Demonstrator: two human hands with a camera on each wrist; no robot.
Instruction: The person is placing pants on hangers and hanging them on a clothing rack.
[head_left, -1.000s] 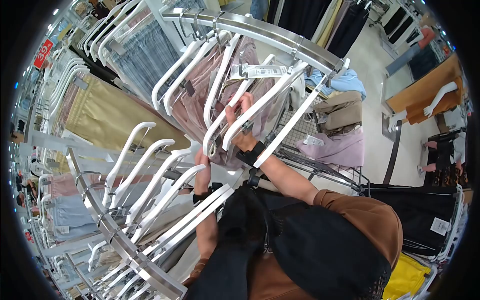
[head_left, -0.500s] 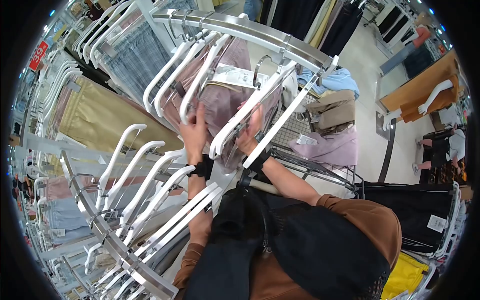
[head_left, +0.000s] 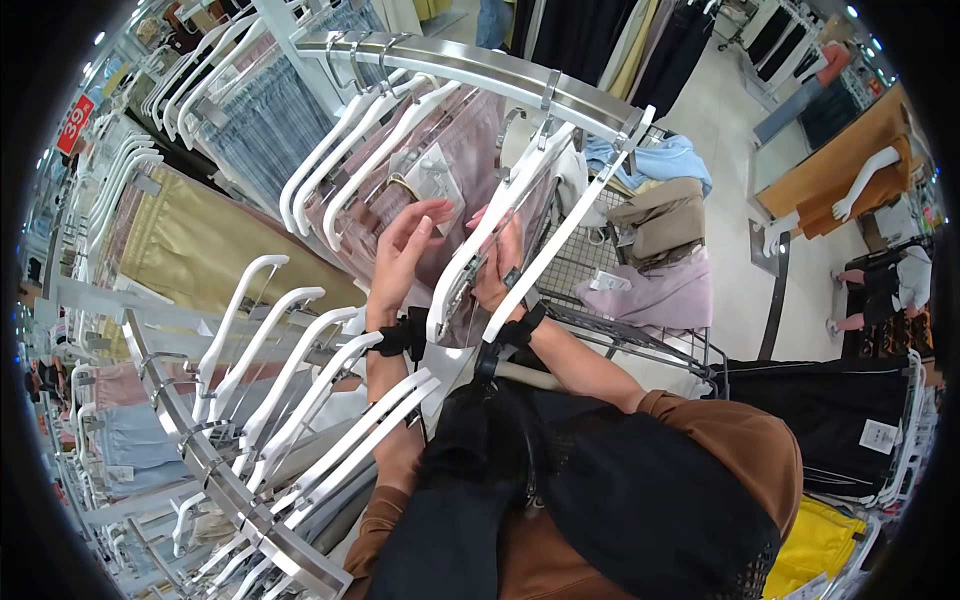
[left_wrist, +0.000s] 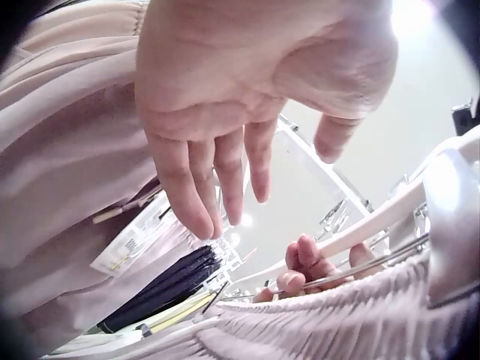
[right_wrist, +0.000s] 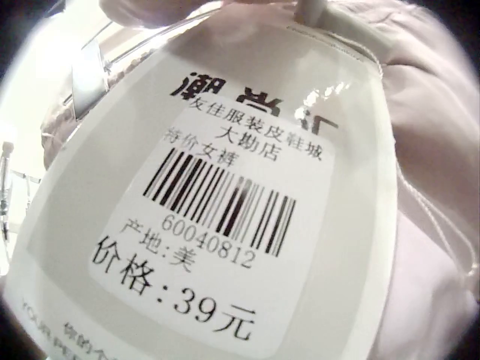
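Note:
My left hand [head_left: 400, 265] hovers beside the hanging dusty-pink trousers [head_left: 478, 135], its fingers nearly straight and holding nothing in the left wrist view. The right hand [head_left: 507, 250] is behind a white clip hanger [head_left: 520, 185]. In the left wrist view its fingertips [left_wrist: 304, 255] curl over that hanger's metal rod, above a gathered pink waistband [left_wrist: 322, 322]. A white paper price tag [right_wrist: 225, 202] with a barcode fills the right wrist view, pink cloth behind it. Another tag [head_left: 428, 175] hangs against the trousers near the left fingertips.
A curved metal rail [head_left: 470, 68] carries the hangers; a second rail [head_left: 200, 462] with several white hangers curves at lower left. Beyond my right hand stands a wire cart [head_left: 568, 255] with folded mauve trousers [head_left: 660, 292], brown trousers [head_left: 665, 215] and a light-blue garment [head_left: 665, 160].
My left hand came up from below, touched the pink trousers and now stands off them, open. The hangers by my right hand have been brought together, opening a gap to those on the left.

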